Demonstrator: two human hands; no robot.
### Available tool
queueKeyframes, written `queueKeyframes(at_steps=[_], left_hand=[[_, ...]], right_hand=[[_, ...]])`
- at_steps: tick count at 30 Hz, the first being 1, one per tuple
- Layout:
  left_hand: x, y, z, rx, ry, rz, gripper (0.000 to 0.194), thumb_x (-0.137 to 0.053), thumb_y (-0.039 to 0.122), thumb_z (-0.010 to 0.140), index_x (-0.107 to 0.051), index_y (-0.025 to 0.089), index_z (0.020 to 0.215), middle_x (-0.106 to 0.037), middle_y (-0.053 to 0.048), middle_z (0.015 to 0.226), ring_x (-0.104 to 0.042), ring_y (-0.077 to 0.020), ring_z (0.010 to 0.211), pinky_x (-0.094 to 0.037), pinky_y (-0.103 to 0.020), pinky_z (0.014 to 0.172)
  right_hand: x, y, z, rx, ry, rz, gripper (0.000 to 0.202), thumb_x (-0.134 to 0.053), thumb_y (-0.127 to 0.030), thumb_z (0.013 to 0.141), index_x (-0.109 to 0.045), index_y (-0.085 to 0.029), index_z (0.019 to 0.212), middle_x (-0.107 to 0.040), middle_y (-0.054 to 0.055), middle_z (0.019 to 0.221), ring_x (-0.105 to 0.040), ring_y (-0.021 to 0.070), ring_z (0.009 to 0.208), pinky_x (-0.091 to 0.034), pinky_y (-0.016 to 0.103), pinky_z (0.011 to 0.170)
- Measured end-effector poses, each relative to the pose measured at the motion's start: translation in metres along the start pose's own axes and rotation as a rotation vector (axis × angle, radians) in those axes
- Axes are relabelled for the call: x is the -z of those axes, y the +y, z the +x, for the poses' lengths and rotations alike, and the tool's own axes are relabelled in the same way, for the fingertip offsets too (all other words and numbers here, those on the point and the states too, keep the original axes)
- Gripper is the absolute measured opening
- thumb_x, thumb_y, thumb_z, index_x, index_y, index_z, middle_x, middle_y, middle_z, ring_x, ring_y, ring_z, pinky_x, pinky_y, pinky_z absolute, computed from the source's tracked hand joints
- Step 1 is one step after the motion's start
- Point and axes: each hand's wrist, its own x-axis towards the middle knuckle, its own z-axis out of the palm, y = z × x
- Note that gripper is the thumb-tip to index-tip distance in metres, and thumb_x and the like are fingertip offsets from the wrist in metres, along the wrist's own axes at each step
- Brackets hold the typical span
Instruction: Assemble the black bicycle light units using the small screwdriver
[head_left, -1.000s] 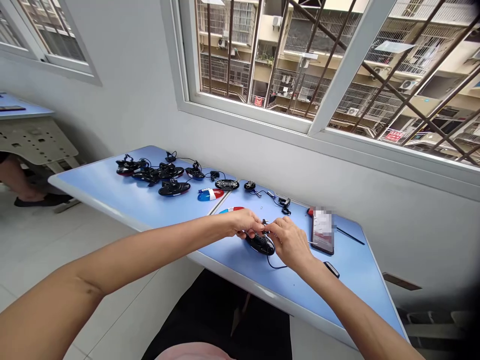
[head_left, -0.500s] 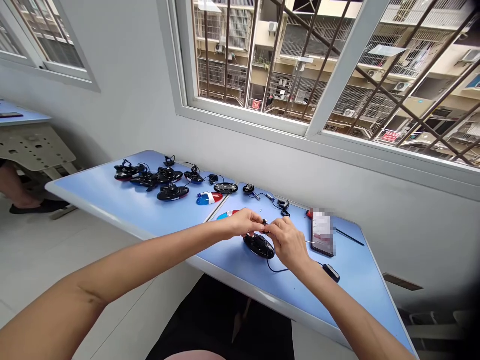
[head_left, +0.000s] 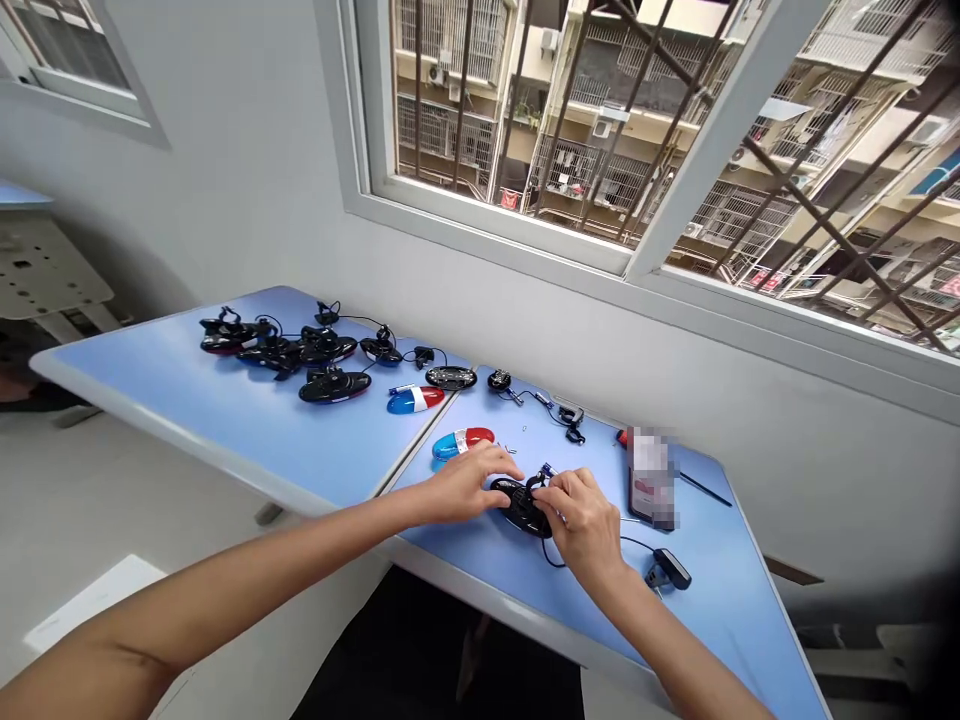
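A black oval device [head_left: 517, 508] lies on the blue table, with a small black ring-shaped clamp [head_left: 535, 482] on top of it. My right hand [head_left: 577, 515] pinches the clamp at the device's right side. My left hand [head_left: 474, 482] has its thumb and fingers apart at the device's left end, holding nothing. Behind my left hand lies a red and blue lens cover [head_left: 461, 443]. A cable runs from near the device to a small black unit [head_left: 673, 568] on the right.
Several black devices with clamps [head_left: 322, 345] stand on the left table. Another red and blue cover [head_left: 416, 400], an open black housing [head_left: 451, 378] and wired parts [head_left: 499, 380] lie toward the wall. A phone [head_left: 651, 480] and a black strip [head_left: 705, 489] are at the right.
My left hand has let go of the small part and moved down and left, its fingers now spread. My right hand has lowered onto the black device. The small black unit has turned over.
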Motion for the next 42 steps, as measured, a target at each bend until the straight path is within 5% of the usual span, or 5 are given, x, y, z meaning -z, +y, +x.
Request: queueKeyframes(at_steps=[22, 32, 42], left_hand=[[-0.015, 0.011, -0.005, 0.100, 0.068, 0.071, 0.028, -0.068, 0.012, 0.081, -0.069, 0.024, 0.107, -0.067, -0.002, 0.106, -0.058, -0.0228, 0.106, -0.045, -0.034, 0.091], [-0.021, 0.016, -0.010, 0.058, 0.108, 0.057, 0.029, -0.073, 0.017, 0.079, -0.069, 0.025, 0.107, -0.067, -0.001, 0.106, -0.057, -0.0220, 0.101, -0.046, -0.033, 0.085], [-0.032, 0.010, 0.007, 0.077, 0.184, -0.018, 0.015, -0.070, 0.014, 0.081, -0.073, 0.024, 0.091, -0.071, 0.001, 0.096, -0.057, -0.0213, 0.096, -0.044, -0.033, 0.084]], right_hand=[[-0.001, -0.012, 0.001, 0.222, 0.166, -0.233, 0.023, -0.052, -0.008, 0.094, -0.067, -0.020, 0.082, -0.061, 0.001, 0.070, -0.046, 0.0139, 0.073, -0.027, 0.027, 0.055], [0.009, -0.027, -0.005, 0.153, -0.072, -0.234, 0.023, -0.052, -0.007, 0.090, -0.064, -0.019, 0.075, -0.057, 0.004, 0.071, -0.045, 0.0167, 0.074, -0.026, 0.028, 0.053], [0.016, -0.013, 0.003, -0.001, -0.272, -0.013, 0.017, -0.052, -0.016, 0.092, -0.068, -0.021, 0.090, -0.063, 0.003, 0.079, -0.050, 0.0171, 0.079, -0.022, 0.025, 0.050]])
